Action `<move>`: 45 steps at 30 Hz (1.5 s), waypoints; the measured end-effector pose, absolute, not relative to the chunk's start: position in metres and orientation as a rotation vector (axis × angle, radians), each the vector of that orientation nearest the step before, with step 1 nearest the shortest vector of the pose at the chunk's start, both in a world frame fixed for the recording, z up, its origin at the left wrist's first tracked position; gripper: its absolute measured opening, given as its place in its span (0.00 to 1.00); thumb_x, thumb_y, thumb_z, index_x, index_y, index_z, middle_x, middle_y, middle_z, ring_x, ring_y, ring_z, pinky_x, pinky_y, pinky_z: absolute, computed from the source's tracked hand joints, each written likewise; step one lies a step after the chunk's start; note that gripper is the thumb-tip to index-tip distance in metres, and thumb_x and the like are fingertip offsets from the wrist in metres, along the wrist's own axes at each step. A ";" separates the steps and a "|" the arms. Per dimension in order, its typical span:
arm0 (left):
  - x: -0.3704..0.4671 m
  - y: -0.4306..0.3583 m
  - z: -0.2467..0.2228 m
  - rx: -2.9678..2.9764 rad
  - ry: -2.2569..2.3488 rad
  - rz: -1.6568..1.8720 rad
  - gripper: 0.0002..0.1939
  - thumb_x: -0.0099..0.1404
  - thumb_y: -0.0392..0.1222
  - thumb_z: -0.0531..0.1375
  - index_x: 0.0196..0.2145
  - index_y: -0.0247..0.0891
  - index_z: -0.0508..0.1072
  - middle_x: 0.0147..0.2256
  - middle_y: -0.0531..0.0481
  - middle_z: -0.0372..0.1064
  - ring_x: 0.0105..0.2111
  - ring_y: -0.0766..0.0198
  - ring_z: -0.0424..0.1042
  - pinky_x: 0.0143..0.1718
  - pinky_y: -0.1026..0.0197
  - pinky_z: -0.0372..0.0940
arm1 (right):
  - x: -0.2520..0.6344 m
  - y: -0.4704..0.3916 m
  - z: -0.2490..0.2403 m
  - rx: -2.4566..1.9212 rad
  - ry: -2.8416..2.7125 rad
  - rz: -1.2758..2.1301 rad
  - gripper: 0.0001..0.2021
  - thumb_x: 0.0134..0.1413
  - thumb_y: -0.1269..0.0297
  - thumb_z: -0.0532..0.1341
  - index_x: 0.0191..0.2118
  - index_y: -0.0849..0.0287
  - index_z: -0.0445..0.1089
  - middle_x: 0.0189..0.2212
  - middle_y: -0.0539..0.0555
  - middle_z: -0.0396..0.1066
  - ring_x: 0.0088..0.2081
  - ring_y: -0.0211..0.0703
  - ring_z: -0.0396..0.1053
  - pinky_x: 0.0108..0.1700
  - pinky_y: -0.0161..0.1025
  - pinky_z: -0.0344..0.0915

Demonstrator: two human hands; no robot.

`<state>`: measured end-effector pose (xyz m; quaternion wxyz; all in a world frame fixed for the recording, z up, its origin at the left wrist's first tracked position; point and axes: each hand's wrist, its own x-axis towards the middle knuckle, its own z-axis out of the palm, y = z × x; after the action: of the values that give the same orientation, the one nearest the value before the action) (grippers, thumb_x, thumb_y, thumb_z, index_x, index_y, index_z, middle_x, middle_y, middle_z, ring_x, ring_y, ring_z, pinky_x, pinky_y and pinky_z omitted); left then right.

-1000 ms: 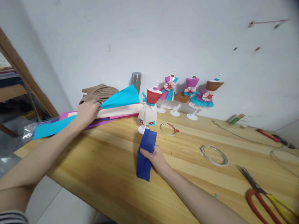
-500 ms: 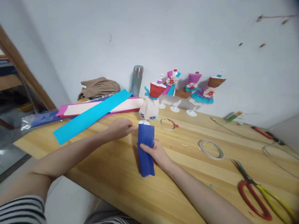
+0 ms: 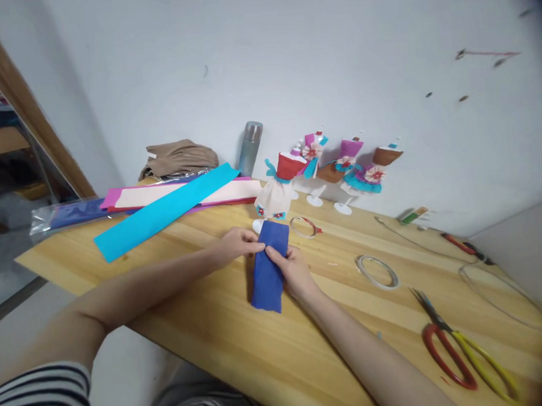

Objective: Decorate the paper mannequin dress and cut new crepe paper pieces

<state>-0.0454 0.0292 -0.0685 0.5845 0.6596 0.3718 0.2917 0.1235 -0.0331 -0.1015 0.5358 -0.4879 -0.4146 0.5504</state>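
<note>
A folded strip of dark blue crepe paper (image 3: 270, 276) is held above the front part of the wooden table. My right hand (image 3: 296, 267) grips its right edge, thumb on top and fingers behind. From the left, my left hand (image 3: 241, 243) pinches the upper left edge of the same strip, thumb and index finger near my right thumb. Just beyond the paper stands a miniature dress form (image 3: 277, 190) with a red top, a turquoise bow and a cream skirt. Part of its white base is hidden by the blue paper.
Turquoise (image 3: 165, 212) and pale pink crepe paper strips (image 3: 228, 191) lie at the left. Behind stand a flask (image 3: 251, 148), brown cloth (image 3: 181, 159) and several dress forms (image 3: 361, 176). Rightward are a tape ring (image 3: 377, 272), scissors (image 3: 448, 333) and a red-handled tool (image 3: 459, 245) with a cord.
My left hand has moved right and now pinches the blue paper's edge. The paper has tilted, its top leaning right, and my right hand has shifted slightly up along it.
</note>
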 end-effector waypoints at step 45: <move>-0.068 0.033 -0.071 1.403 0.746 0.734 0.09 0.55 0.41 0.67 0.28 0.34 0.73 0.20 0.55 0.67 0.19 0.71 0.64 0.23 0.68 0.57 | 0.138 -0.023 -0.109 -0.915 -1.021 1.173 0.16 0.39 0.53 0.75 0.28 0.56 0.73 0.14 0.44 0.63 0.15 0.31 0.53 0.18 0.32 0.50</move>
<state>-0.0682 0.0334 -0.0708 0.6409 0.6154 0.3270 0.3218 0.1382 -0.0228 -0.1095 0.6200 -0.3980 -0.4440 0.5100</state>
